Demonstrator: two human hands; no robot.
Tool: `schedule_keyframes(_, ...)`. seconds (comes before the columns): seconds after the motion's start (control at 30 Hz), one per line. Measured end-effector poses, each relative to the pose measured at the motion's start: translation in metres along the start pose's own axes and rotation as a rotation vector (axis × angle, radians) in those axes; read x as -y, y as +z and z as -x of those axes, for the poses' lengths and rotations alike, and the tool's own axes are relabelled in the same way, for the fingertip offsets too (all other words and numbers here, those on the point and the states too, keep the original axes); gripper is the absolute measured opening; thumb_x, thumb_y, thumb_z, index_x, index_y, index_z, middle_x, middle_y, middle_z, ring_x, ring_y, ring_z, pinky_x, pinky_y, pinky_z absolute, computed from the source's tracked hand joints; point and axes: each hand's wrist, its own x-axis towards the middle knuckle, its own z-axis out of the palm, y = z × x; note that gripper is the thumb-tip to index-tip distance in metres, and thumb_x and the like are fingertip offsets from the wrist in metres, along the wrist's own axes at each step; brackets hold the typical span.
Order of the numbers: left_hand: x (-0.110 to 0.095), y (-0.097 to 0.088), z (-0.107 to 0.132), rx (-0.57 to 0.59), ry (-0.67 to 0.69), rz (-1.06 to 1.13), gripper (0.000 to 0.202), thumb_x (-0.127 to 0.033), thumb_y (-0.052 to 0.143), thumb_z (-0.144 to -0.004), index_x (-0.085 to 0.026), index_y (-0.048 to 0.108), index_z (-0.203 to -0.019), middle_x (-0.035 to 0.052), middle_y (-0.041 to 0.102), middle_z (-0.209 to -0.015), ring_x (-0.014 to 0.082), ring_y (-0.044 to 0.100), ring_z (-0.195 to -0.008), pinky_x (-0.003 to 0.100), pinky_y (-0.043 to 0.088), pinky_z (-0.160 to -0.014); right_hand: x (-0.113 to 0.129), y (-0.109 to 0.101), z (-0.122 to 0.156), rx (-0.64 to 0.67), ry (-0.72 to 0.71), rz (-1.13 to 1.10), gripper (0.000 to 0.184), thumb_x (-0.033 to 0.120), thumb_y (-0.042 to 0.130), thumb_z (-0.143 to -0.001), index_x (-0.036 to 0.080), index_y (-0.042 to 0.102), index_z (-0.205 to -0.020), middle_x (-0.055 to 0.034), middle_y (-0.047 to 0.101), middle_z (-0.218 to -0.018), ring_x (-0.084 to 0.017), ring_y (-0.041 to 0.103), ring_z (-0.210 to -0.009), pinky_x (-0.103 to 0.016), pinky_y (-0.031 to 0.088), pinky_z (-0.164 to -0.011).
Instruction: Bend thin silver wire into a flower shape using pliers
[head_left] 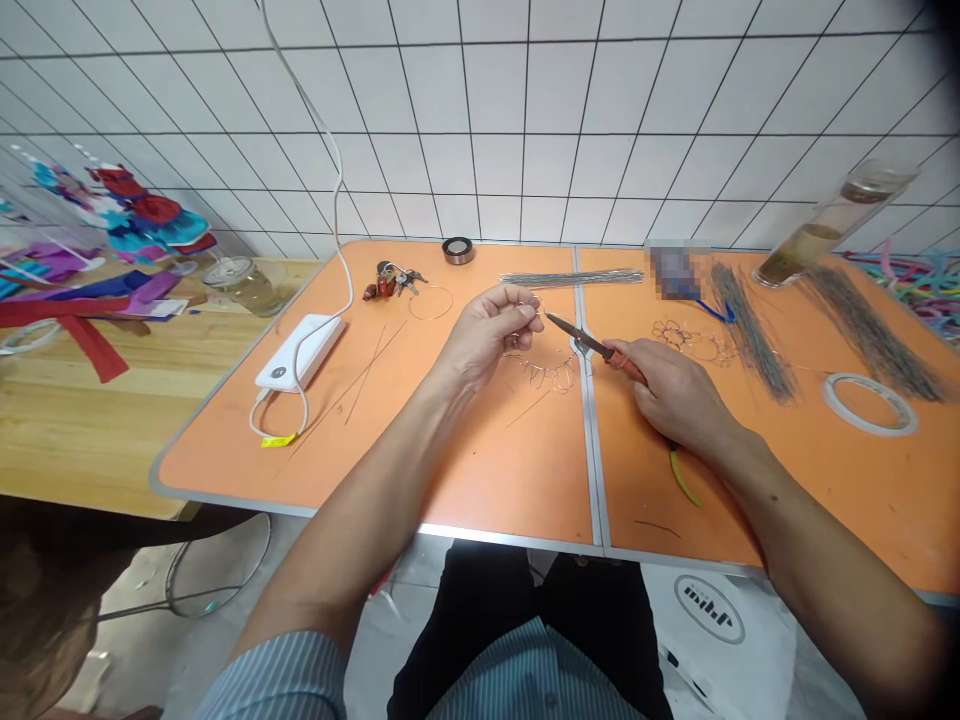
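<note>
My left hand is closed in a pinch on a thin silver wire piece with several small loops, held just above the orange table. My right hand grips red-handled pliers, whose pointed jaws reach toward my left fingertips and the wire. A yellow-green strip lies under my right wrist. Another finished looped wire shape lies to the right of the pliers.
Straight wire bundles, a tape ring, a black tape roll, keys, a wire hoop, a white power bank with cable, and a glass bottle lie on the table. Colourful cloth covers the wooden bench at left.
</note>
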Motion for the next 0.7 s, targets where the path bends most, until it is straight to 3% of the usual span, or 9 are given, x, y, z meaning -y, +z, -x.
schedule_keyframes(0.2,0.0022,-0.0042,-0.0022,0.004,-0.004,0.006,0.012,-0.024,0.083,-0.083,-0.017,0.076,-0.090,0.0020,0.074,-0.078,0.0088,0.061,-0.060,0.022,0.047,-0.060,-0.0013,-0.0008,-0.0004,-0.024,-0.001,-0.016,0.046,0.022,0.041,-0.109,0.022,0.072,-0.144,-0.0127,0.082,-0.122,-0.032,0.076,-0.117,-0.046,0.057,-0.098)
schedule_keyframes(0.43,0.0003,-0.0026,-0.0029,-0.002,-0.098,0.136,0.007,-0.017,0.080,-0.085,-0.015,0.075,-0.089,0.0006,0.071,-0.075,0.0083,0.060,-0.058,0.022,0.048,-0.058,-0.0036,0.0028,-0.0009,-0.008,-0.027,-0.044,0.047,0.022,0.041,-0.110,0.024,0.070,-0.146,-0.0124,0.082,-0.124,-0.034,0.075,-0.121,-0.047,0.057,-0.099)
schedule_keyframes(0.6,0.0011,-0.0004,-0.0021,0.022,-0.165,0.240,0.011,-0.018,0.084,-0.090,-0.015,0.073,-0.091,-0.0015,0.068,-0.076,0.0070,0.059,-0.059,0.021,0.049,-0.059,-0.0014,0.0035,-0.0026,0.042,0.018,-0.172,0.039,0.019,0.047,-0.104,0.024,0.076,-0.130,-0.0106,0.082,-0.118,-0.031,0.077,-0.110,-0.043,0.057,-0.094)
schedule_keyframes(0.7,0.0027,-0.0002,-0.0025,0.048,-0.200,0.310,0.013,-0.018,0.083,-0.093,-0.016,0.071,-0.090,-0.0027,0.066,-0.075,0.0069,0.058,-0.058,0.021,0.049,-0.058,0.0001,0.0021,-0.0028,0.090,0.056,-0.258,0.030,0.025,0.053,-0.105,0.025,0.078,-0.120,-0.0089,0.083,-0.115,-0.031,0.077,-0.105,-0.041,0.057,-0.091)
